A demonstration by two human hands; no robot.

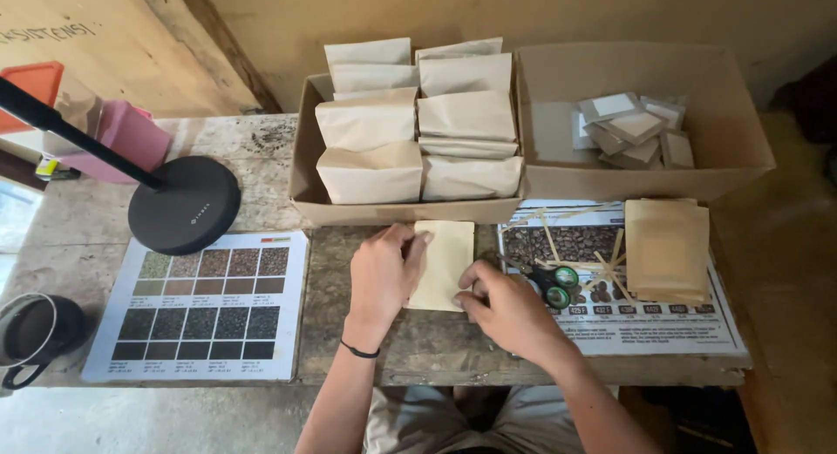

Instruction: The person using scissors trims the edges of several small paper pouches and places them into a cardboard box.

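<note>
Near edge of counter [349, 367]: colour-swatch chart [205, 306] at left, dark mug [39, 330] further left by the edge. Left hand [384, 275] lay flat w/ fingers pressing on the left edge of a small pale paper pouch [445, 264]; right hand [501, 306] pinched its near right corner. Pouch was cream, rectangular, flat on the counter, middle of scene. Just right of the hands: green-handled scissors [555, 286] on a printed sheet [663, 332], w/ thin wood sticks [610, 267] & a stack of tan pouches [667, 245]. Black lamp base [185, 204] stood left, pink box [135, 136] beyond it. Far: cardboard box [305, 158] full of upright pale bags directly behind pouch; second box [732, 114] at right w/ small grey packets.
</note>
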